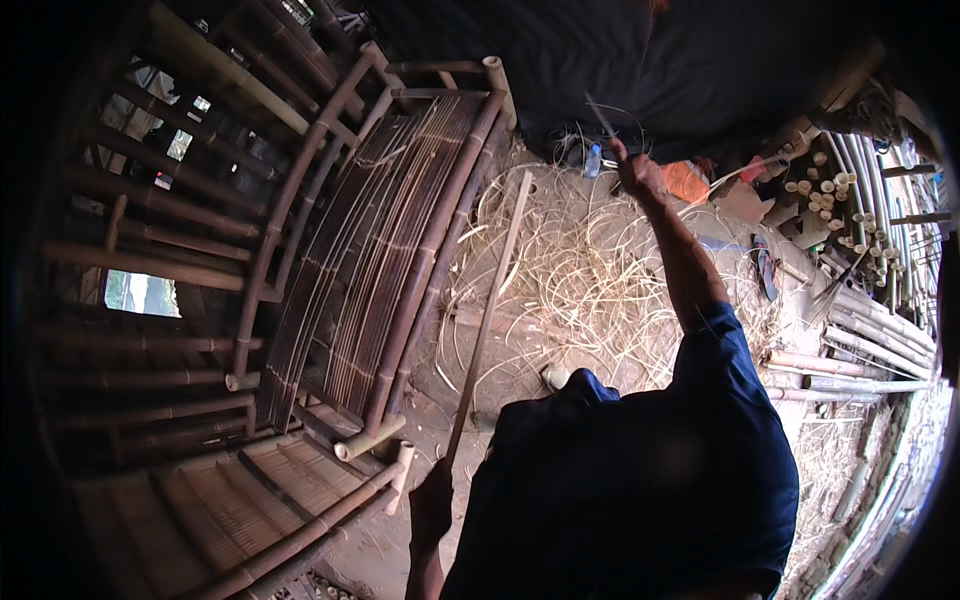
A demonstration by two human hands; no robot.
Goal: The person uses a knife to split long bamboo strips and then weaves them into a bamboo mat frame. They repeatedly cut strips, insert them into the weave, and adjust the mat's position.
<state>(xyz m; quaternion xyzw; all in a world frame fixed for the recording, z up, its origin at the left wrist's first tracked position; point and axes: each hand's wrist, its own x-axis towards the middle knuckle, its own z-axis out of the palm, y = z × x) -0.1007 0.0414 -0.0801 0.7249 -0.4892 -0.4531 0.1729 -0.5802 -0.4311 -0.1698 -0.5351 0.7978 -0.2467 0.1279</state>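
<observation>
My left hand [432, 503] is low in the picture, in shadow, closed round the lower end of a long bamboo strip [490, 315]. The strip slants up and away from me, its pale far end above the floor. My right arm stretches forward to the upper middle, and my right hand [641, 178] is closed on a knife [602, 116]. Its thin blade points up and to the left, and the handle is mostly hidden in my fingers. Strip and blade are apart. Below the right hand, thin curled bamboo shavings [590, 280] cover the ground.
A bamboo bench [400, 250] with thin strips on its seat stands at left, a second bamboo seat [270, 500] nearer. Dark cloth [480, 60] hangs at the back, a water bottle [593, 160] below it. Bamboo poles [870, 340] and a sandal [764, 267] lie at right.
</observation>
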